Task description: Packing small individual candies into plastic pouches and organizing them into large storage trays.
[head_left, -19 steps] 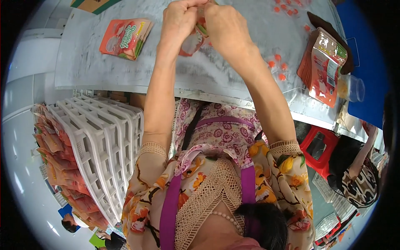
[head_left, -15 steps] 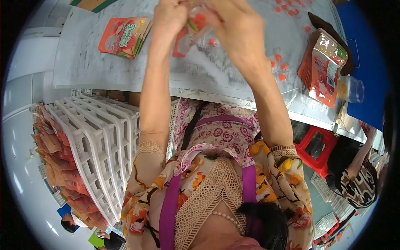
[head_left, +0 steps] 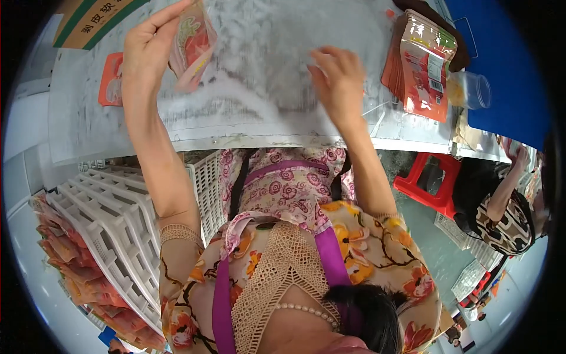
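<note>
My left hand is at the far left of the worktable, thumb and fingers pinched on the top edge of a printed red-and-clear pouch. The pouch hangs at a tilt beside the hand, over the tabletop. A stack of the same pouches lies left of my left wrist, partly covered by it. My right hand hovers over the middle of the table, slightly blurred, its fingers curved and apart with nothing between them. Right of it lies a pile of flat red pouches.
A brown-and-green carton stands at the far left. A clear plastic jar lies by the blue surface on the right. White crates stand below left, near hanging red pouches. A red stool and a co-worker are at right.
My hands, together over the pouch and red sweets before, are now apart. The left has carried a pouch leftward; the right is empty. The view has shifted, leaving most loose sweets out of sight.
</note>
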A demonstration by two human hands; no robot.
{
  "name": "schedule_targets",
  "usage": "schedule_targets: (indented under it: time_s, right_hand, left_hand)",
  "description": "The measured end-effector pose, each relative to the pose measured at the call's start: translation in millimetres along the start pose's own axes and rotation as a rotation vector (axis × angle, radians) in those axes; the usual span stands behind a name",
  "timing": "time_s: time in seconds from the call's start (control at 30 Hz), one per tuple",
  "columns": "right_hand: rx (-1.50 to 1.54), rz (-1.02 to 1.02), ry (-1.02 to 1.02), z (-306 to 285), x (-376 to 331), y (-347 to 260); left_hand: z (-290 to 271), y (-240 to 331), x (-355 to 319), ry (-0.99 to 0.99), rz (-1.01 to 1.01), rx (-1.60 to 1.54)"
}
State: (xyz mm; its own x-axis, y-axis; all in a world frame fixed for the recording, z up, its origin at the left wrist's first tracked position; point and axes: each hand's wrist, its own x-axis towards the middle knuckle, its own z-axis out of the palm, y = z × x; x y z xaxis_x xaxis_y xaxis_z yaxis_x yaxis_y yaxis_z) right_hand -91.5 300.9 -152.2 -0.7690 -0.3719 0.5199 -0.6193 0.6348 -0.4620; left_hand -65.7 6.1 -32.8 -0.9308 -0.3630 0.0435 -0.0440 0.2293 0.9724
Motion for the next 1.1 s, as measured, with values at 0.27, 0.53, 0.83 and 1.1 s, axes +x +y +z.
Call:
schedule_targets:
  time_s: [0.27,0.53,0.83,1.1]
  right_hand:
    - [-0.29,0.038,-0.043,-2.4,-28.5,24.1]
    - [0.206,0.285,0.203,13.1,-15.6,69.3]
    - [1.687,0.578,0.5,-81.4,109.4,-43.2]
    - [1.407,0.66,0.386,-71.9,111.4,-61.4]
  left_hand:
    - [27.6,4.0,-0.3,-0.147,0.139,-0.011]
    - [93.0,15.6,-22.8,-0.051,0.2,-0.156]
    - [132.3,23.6,-16.4,-0.117,0.151,-0.06]
    - [145.1,40.9,-14.9,-0.153,0.025,0.021]
